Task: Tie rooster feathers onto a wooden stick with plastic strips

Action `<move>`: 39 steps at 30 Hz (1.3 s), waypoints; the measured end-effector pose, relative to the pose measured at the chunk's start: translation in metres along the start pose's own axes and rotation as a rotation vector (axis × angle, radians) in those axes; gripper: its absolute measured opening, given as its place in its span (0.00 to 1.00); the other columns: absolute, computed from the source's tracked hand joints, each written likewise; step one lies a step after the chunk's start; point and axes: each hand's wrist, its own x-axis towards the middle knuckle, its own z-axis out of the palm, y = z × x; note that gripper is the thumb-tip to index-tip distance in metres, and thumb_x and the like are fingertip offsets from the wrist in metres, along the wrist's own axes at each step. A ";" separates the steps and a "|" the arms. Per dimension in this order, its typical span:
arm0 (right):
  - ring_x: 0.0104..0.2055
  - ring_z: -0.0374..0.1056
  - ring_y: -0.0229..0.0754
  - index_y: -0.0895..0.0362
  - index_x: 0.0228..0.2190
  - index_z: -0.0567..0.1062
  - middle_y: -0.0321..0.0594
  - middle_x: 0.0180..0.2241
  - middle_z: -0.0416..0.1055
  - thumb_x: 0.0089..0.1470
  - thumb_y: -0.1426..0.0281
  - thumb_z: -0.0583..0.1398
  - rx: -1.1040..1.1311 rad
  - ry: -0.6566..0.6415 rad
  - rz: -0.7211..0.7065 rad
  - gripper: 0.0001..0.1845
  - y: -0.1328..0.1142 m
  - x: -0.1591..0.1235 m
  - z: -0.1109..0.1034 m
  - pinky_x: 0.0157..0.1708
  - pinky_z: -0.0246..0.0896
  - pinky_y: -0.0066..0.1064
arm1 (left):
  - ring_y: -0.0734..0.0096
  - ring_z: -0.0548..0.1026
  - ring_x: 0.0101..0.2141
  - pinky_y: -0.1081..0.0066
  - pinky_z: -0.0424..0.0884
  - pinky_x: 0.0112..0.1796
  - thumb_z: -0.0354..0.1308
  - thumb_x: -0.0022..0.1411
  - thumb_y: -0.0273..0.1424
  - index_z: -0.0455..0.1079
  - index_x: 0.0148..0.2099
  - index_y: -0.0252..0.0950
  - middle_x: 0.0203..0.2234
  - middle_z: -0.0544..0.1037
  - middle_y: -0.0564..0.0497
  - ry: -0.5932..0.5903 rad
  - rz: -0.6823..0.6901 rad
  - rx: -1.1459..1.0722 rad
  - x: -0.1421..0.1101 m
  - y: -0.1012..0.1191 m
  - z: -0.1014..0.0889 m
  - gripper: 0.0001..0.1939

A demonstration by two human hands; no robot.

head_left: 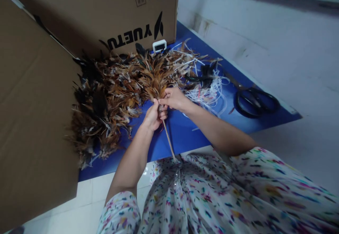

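Observation:
My left hand (pixel 155 115) is wrapped round a thin stick whose far end is covered in brown and golden feathers, like a feather duster (pixel 156 76). The bare stick (pixel 168 138) runs down from my fist to the front of my patterned clothing. My right hand (pixel 173 99) pinches at the base of the feathers, just beside the left thumb; what lies between those fingertips is too small to make out. Around the duster's head spreads a pile of loose brown and black feathers (pixel 116 89) on the blue tabletop (pixel 182 135).
Black-handled scissors (pixel 254 101) lie at the right, near a tangle of white strips (pixel 209 94) and a black bundle (pixel 207 75). A small white device with a dark screen (pixel 159 46) stands against the cardboard box (pixel 106 11) behind. More cardboard (pixel 34 103) rises at left; a wall (pixel 265 43) borders the right.

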 end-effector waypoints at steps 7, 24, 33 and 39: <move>0.18 0.67 0.34 0.59 0.20 0.69 0.36 0.16 0.71 0.54 0.79 0.62 -0.027 -0.044 0.018 0.13 -0.009 0.000 -0.002 0.15 0.56 0.23 | 0.88 0.49 0.14 0.83 0.47 0.16 0.53 0.70 0.40 0.60 0.28 0.33 0.19 0.60 0.59 -0.053 0.027 0.017 -0.001 0.001 0.000 0.20; 0.34 0.73 0.36 0.53 0.47 0.66 0.31 0.33 0.76 0.37 0.82 0.62 0.700 -0.509 0.015 0.33 0.027 -0.051 0.003 0.38 0.70 0.29 | 0.85 0.53 0.15 0.82 0.53 0.18 0.42 0.75 0.38 0.66 0.34 0.32 0.19 0.53 0.59 -0.052 0.054 -0.222 -0.032 0.029 0.022 0.21; 0.16 0.47 0.26 0.61 0.35 0.75 0.26 0.17 0.61 0.51 0.67 0.62 0.449 -0.381 0.042 0.11 0.026 -0.064 -0.014 0.17 0.37 0.23 | 0.81 0.55 0.19 0.81 0.60 0.24 0.41 0.75 0.38 0.66 0.34 0.35 0.20 0.54 0.58 0.046 0.177 -0.089 -0.031 0.035 0.027 0.20; 0.22 0.54 0.30 0.61 0.32 0.80 0.29 0.19 0.63 0.51 0.62 0.62 0.182 -0.183 -0.178 0.14 0.035 -0.071 -0.022 0.23 0.46 0.25 | 0.80 0.57 0.21 0.80 0.63 0.26 0.42 0.74 0.37 0.65 0.33 0.36 0.21 0.54 0.57 0.005 0.251 -0.195 -0.027 0.033 0.033 0.19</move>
